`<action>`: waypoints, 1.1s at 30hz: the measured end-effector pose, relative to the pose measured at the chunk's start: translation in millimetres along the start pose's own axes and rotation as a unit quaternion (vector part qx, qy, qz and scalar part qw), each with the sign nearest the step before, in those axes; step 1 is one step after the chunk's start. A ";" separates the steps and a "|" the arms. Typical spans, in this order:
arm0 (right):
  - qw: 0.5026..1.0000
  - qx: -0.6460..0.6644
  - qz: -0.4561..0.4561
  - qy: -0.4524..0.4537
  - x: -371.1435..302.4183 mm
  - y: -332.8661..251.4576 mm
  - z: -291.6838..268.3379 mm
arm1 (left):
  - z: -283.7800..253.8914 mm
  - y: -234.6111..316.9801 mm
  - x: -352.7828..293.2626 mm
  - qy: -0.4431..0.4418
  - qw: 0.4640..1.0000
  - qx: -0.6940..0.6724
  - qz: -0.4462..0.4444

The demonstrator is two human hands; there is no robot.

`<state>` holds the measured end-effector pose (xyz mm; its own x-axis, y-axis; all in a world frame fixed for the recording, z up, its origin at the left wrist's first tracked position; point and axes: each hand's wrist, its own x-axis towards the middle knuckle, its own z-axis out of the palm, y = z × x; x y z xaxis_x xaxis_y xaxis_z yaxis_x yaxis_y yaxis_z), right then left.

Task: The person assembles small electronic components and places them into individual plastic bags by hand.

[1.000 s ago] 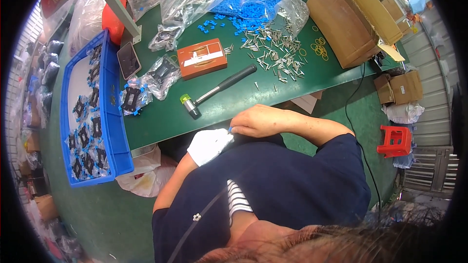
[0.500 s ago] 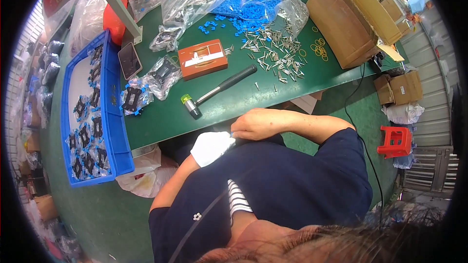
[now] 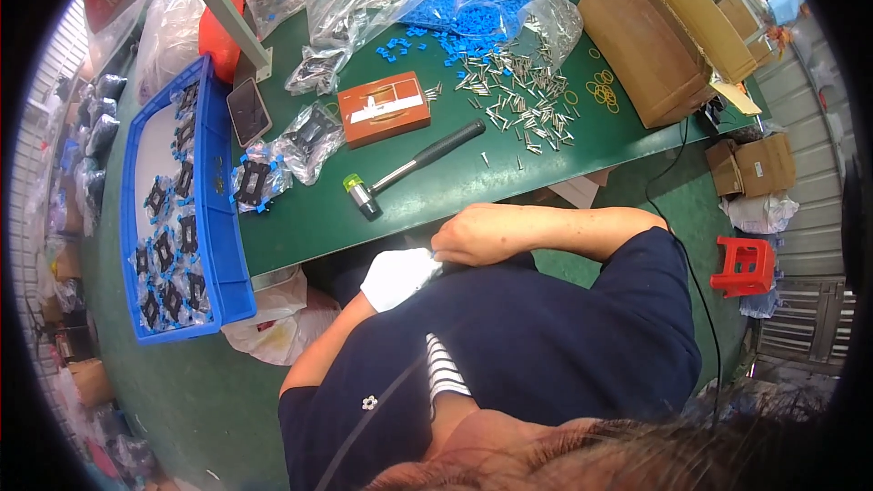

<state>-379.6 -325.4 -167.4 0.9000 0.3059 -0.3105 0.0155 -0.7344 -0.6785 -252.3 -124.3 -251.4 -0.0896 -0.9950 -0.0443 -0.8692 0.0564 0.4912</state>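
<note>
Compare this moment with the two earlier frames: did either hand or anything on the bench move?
Hardly anything changed. The bare right hand and white-gloved left hand stay pressed together at the bench edge. The hammer, orange box and blue tray lie where they were.

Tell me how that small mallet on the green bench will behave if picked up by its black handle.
The mallet looks stiff and probably head-heavy, so its green-capped head may dip. Lying flat, it seems unlikely to tip, though the round handle could roll slightly if nudged. The black grip appears matte, likely not slippery.

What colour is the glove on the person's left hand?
White. The glove on the left hand shows plainly in the head view, beside the bare right hand.
</note>
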 end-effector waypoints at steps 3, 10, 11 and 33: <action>0.952 0.264 0.064 -0.140 12.2 28.2 -4.7 | 3.5 -4.2 -0.3 -0.006 0.998 -0.059 -0.003; 0.880 0.455 0.076 -0.109 21.1 42.2 38.5 | -26.4 -9.5 -7.7 -0.022 0.844 -0.508 -0.171; 0.912 0.395 0.082 -0.072 18.9 25.6 30.0 | -28.6 -14.4 -9.7 -0.032 0.863 -0.471 -0.179; 0.904 -0.199 0.177 0.335 -36.0 73.0 -19.3 | -38.4 6.6 19.7 0.117 0.796 -0.575 -0.146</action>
<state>-402.4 -401.7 -192.9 0.9389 -0.3283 0.1031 -0.2891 -0.9151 -0.2810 -241.1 -146.8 -215.7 0.2439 -0.9477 -0.2057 0.1963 -0.1594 0.9675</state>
